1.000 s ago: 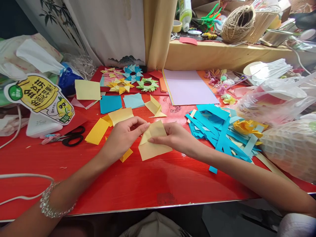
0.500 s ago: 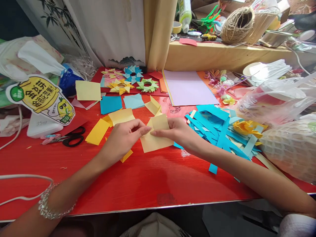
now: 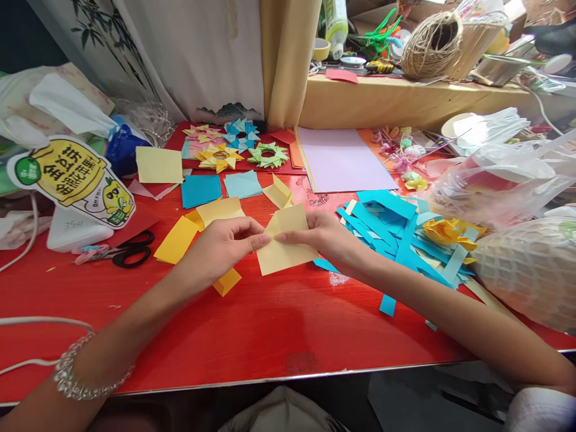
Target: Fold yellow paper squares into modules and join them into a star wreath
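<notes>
A pale yellow square of paper (image 3: 290, 255) is held up over the red table between both hands, a crease running across it. My left hand (image 3: 236, 237) pinches its left edge between thumb and fingers. From the other side my right hand (image 3: 317, 235) grips it, thumb on top and fingers behind the sheet. Just beyond lies a folded cream paper piece (image 3: 278, 192). Beside my left hand rest another cream sheet (image 3: 220, 209) and orange-yellow folded papers (image 3: 177, 238); a small orange one (image 3: 227, 282) lies below it.
Blue paper strips (image 3: 396, 231) heap up at the right. Folded paper stars (image 3: 267, 156), blue squares (image 3: 201, 191) and a lilac sheet stack (image 3: 344, 159) lie at the back. Black-handled scissors (image 3: 132, 249) are at the left. A netted bundle (image 3: 531, 270) stands at the right edge.
My left hand has shifted slightly, its thumb tip now near the right thumb at the crease. The sheet has tilted a little. Both hands still hold it.
</notes>
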The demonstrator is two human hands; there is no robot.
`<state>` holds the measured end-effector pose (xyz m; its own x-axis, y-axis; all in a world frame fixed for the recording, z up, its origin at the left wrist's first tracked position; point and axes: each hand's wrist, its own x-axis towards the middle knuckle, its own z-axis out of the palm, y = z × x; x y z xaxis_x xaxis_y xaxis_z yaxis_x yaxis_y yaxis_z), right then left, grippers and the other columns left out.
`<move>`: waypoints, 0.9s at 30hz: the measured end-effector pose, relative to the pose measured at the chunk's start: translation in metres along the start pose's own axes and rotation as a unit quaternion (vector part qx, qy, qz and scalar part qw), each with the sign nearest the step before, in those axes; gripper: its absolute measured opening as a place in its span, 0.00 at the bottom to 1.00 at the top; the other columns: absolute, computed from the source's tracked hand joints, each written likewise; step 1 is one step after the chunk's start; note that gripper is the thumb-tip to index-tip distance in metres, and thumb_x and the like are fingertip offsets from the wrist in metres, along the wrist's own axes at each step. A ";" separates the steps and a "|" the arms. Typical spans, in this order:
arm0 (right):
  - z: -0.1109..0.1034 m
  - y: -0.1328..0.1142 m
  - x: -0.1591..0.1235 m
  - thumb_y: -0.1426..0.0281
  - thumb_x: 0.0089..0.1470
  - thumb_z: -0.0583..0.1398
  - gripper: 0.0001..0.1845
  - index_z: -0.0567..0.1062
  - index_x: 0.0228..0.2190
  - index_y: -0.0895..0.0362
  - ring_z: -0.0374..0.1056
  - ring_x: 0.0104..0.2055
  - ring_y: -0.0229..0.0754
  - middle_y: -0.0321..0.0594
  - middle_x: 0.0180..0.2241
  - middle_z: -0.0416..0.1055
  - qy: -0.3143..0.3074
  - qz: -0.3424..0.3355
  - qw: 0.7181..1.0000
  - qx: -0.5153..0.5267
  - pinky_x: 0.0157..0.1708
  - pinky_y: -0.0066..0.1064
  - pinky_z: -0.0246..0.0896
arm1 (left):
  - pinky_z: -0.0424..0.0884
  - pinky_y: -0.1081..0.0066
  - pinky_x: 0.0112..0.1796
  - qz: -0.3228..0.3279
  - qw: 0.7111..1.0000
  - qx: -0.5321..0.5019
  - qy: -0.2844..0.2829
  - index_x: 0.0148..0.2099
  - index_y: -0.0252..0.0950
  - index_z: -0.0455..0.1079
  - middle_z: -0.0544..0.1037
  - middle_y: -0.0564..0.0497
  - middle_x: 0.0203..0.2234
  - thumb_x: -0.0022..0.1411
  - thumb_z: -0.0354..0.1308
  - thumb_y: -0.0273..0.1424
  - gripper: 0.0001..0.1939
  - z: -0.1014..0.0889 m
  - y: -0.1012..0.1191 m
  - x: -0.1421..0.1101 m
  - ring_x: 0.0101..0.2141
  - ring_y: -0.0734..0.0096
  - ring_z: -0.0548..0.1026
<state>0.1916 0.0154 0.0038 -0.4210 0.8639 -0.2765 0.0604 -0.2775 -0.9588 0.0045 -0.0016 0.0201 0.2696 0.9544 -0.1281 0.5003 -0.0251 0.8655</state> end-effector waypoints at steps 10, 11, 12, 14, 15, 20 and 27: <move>0.002 0.000 -0.012 0.64 0.55 0.57 0.17 0.74 0.44 0.56 0.67 0.32 0.38 0.38 0.32 0.73 0.089 -0.200 0.945 -0.244 0.25 0.26 0.59 | 0.63 0.74 0.32 0.020 0.988 -0.140 0.066 0.30 0.37 0.72 0.71 0.54 0.27 0.55 0.60 0.37 0.08 0.001 -0.006 0.000 0.31 0.73 0.68; 0.002 -0.001 -0.013 0.64 0.57 0.55 0.18 0.74 0.47 0.55 0.66 0.31 0.37 0.37 0.31 0.73 0.108 -0.224 0.930 -0.271 0.26 0.26 0.58 | 0.63 0.74 0.32 0.019 0.986 -0.153 0.067 0.29 0.37 0.72 0.71 0.54 0.27 0.55 0.61 0.36 0.08 0.001 -0.006 0.000 0.31 0.73 0.67; 0.001 -0.001 -0.013 0.65 0.58 0.54 0.18 0.73 0.49 0.53 0.65 0.30 0.36 0.36 0.30 0.73 0.124 -0.245 0.912 -0.304 0.25 0.26 0.58 | 0.62 0.74 0.32 0.017 0.984 -0.164 0.065 0.29 0.37 0.72 0.70 0.54 0.27 0.54 0.61 0.36 0.08 0.000 -0.006 -0.001 0.30 0.73 0.67; 0.000 0.000 -0.015 0.67 0.59 0.52 0.19 0.73 0.50 0.52 0.66 0.28 0.35 0.36 0.30 0.75 0.141 -0.287 0.872 -0.371 0.26 0.27 0.58 | 0.61 0.74 0.31 0.008 0.981 -0.186 0.060 0.28 0.37 0.71 0.69 0.54 0.26 0.54 0.61 0.35 0.07 0.000 -0.004 -0.001 0.29 0.75 0.65; 0.000 0.000 -0.015 0.68 0.60 0.52 0.19 0.73 0.50 0.52 0.67 0.29 0.35 0.36 0.31 0.76 0.141 -0.310 0.853 -0.395 0.26 0.27 0.59 | 0.60 0.74 0.30 0.003 0.979 -0.195 0.060 0.28 0.37 0.71 0.68 0.55 0.25 0.54 0.61 0.34 0.07 0.000 -0.003 -0.002 0.28 0.75 0.65; -0.001 0.002 -0.015 0.71 0.60 0.51 0.17 0.76 0.45 0.51 0.72 0.39 0.36 0.34 0.41 0.76 0.119 -0.399 0.814 -0.405 0.34 0.27 0.66 | 0.58 0.75 0.27 -0.012 0.970 -0.235 0.059 0.25 0.36 0.70 0.66 0.55 0.22 0.54 0.60 0.31 0.07 0.000 0.000 -0.004 0.26 0.77 0.62; 0.002 -0.003 -0.018 0.67 0.56 0.57 0.12 0.78 0.41 0.50 0.71 0.46 0.39 0.33 0.43 0.75 0.082 -0.347 0.883 -0.306 0.45 0.31 0.67 | 0.57 0.74 0.27 0.009 0.978 -0.202 0.057 0.25 0.36 0.69 0.65 0.55 0.22 0.55 0.59 0.33 0.08 -0.001 -0.001 -0.004 0.26 0.76 0.61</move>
<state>0.1974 0.0003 0.0121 -0.4153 0.8001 0.4329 0.3384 0.5776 -0.7428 0.0023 -0.0053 0.0206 0.1704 0.9824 -0.0760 0.1248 0.0550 0.9907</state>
